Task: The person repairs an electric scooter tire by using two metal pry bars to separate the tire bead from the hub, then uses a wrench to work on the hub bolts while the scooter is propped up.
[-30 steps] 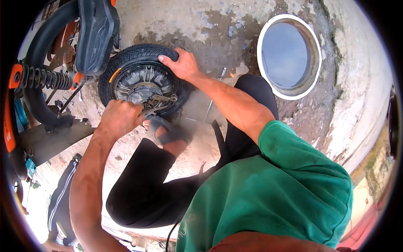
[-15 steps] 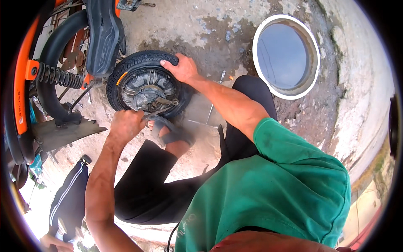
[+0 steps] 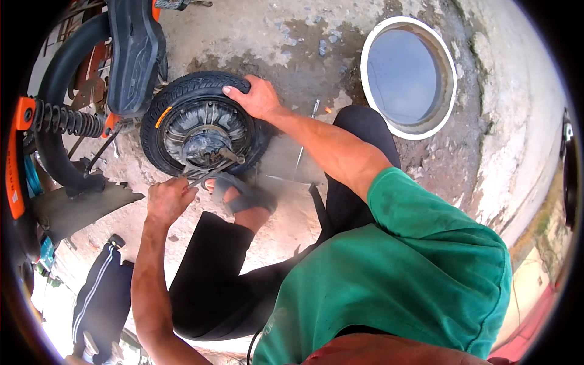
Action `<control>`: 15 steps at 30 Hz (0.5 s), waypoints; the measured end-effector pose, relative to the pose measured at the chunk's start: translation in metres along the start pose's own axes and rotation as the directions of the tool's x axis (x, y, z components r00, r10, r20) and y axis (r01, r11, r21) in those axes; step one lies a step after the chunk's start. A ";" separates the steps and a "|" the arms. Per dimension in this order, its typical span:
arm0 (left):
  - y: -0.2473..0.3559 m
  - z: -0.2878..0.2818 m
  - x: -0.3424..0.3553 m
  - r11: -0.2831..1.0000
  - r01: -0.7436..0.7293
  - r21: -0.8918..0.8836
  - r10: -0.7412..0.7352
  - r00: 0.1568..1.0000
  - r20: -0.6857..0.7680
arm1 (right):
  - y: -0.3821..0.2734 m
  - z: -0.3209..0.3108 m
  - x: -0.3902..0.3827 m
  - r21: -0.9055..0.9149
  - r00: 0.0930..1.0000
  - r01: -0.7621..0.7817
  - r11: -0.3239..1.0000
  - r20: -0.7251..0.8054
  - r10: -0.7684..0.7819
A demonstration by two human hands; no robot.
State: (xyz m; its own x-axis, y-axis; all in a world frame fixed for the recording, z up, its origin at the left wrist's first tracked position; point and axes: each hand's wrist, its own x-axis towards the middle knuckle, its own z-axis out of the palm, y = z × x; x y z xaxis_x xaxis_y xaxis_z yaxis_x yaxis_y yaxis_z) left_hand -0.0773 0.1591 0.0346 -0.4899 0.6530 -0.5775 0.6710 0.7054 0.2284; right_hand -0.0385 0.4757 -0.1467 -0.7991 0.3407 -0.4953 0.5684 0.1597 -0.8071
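Observation:
A motor wheel point(image 3: 201, 140) with a black tyre and dark metal hub lies by my sandalled foot point(image 3: 243, 201). My right hand point(image 3: 255, 97) grips the tyre's upper right edge, thumb across the tread and fingers curled over it. Below the hub, my left hand point(image 3: 169, 201) is closed on a flat metal tool point(image 3: 200, 176), which looks like a wrench or lever; its far end reaches the lower hub, where the exact contact is unclear.
An orange-and-black bike frame point(image 3: 131, 61) with a spring shock point(image 3: 70, 118) stands at left. A white-rimmed basin of liquid point(image 3: 407, 76) is at upper right. A T-handled rod point(image 3: 300, 152) lies beside my right knee. Another person's striped trouser leg point(image 3: 100, 301) shows at lower left.
My left hand has moved down, farther from the hub's centre, with the tool in it. My right hand keeps its grip on the tyre.

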 end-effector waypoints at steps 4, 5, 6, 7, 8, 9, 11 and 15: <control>0.023 -0.016 -0.009 0.993 0.088 0.078 -0.096 0.990 0.105 | -0.002 0.004 0.003 0.031 0.999 -0.031 0.999 0.026 0.030; 0.032 -0.023 -0.017 0.981 0.133 0.140 -0.155 0.975 0.161 | -0.002 0.007 0.003 0.029 0.999 -0.026 0.999 0.032 0.025; 0.043 -0.032 -0.024 0.963 0.177 0.201 -0.221 0.950 0.222 | 0.000 0.008 0.004 0.035 0.999 -0.024 0.999 0.031 0.023; 0.053 -0.039 -0.032 0.961 0.196 0.193 -0.238 0.944 0.228 | 0.002 0.009 0.005 0.041 0.999 -0.023 0.999 0.031 0.022; 0.058 -0.041 -0.036 0.966 0.190 0.176 -0.226 0.949 0.219 | 0.004 0.004 0.006 0.034 1.000 -0.026 0.999 0.016 0.026; 0.063 -0.042 -0.042 0.971 0.181 0.154 -0.209 0.958 0.195 | 0.003 0.003 0.004 0.033 1.000 -0.027 0.999 0.005 0.027; 0.075 -0.048 -0.052 0.981 0.156 0.114 -0.172 0.973 0.150 | 0.001 0.000 0.003 0.033 1.000 -0.025 0.999 -0.008 0.025; 0.098 -0.066 -0.036 0.988 0.136 0.074 -0.141 0.989 0.055 | -0.001 0.002 0.003 0.022 1.000 -0.006 1.000 -0.002 0.006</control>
State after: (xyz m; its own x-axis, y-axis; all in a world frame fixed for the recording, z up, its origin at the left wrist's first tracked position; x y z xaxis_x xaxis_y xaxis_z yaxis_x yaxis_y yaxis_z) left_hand -0.0304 0.2231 0.1292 -0.5480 0.5314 -0.6460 0.6375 0.7654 0.0887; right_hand -0.0421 0.4748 -0.1486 -0.7955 0.3436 -0.4992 0.5684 0.1375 -0.8112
